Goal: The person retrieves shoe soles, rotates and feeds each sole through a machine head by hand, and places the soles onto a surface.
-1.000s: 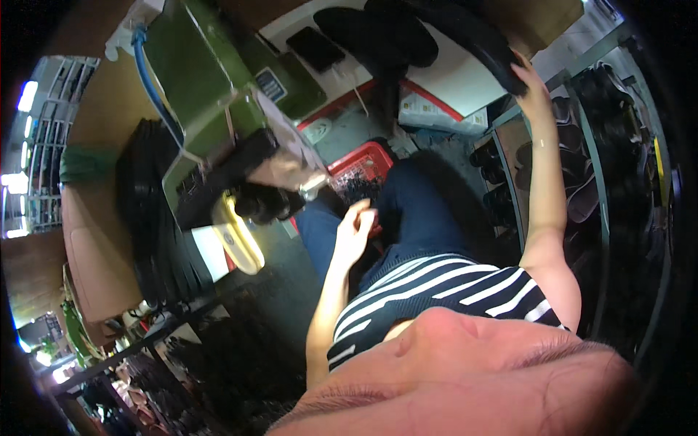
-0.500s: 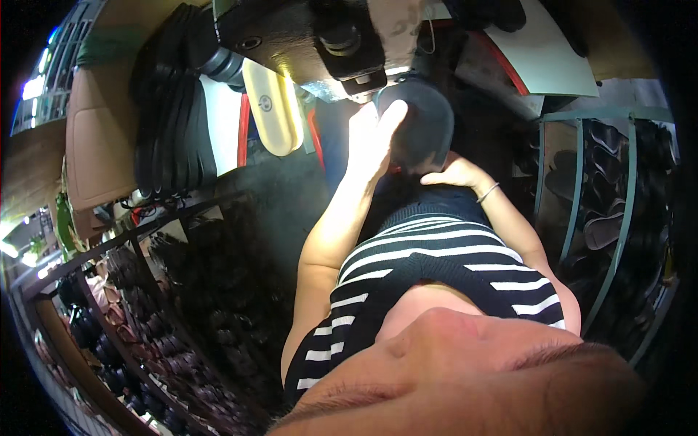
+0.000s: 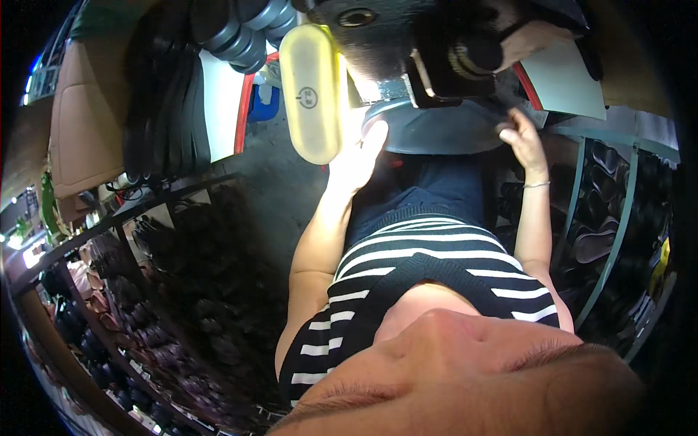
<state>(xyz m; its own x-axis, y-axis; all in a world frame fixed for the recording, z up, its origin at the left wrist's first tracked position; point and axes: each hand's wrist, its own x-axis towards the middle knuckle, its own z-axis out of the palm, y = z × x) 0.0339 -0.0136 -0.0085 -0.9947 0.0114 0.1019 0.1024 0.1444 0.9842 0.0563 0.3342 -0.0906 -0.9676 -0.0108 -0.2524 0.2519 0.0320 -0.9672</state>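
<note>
Under the dark head of a machine (image 3: pixel 356 43), both my hands hold a smooth, dark grey shoe sole (image 3: pixel 440 131), turned crosswise. My left hand (image 3: pixel 352 160) grips its left end, the thumb on top; strong light washes out much of that hand. At the other end, the fingers and thumb of my right hand (image 3: pixel 525 142) close on the sole's edge. The far edge of the sole is hidden beneath the machine, so I cannot tell how the machine touches it.
A pale yellow oblong piece (image 3: pixel 313 94) hangs just left of my left hand. Dark soles (image 3: pixel 171 116) stand stacked at the left, by a white red-edged panel (image 3: pixel 222 105). Racks of footwear parts stand lower left (image 3: pixel 145 291) and right (image 3: pixel 600 196).
The sole has turned from lengthwise to crosswise. My right hand has moved up and right to its right end; my left hand has shifted slightly down and left. The machine appears further right.
</note>
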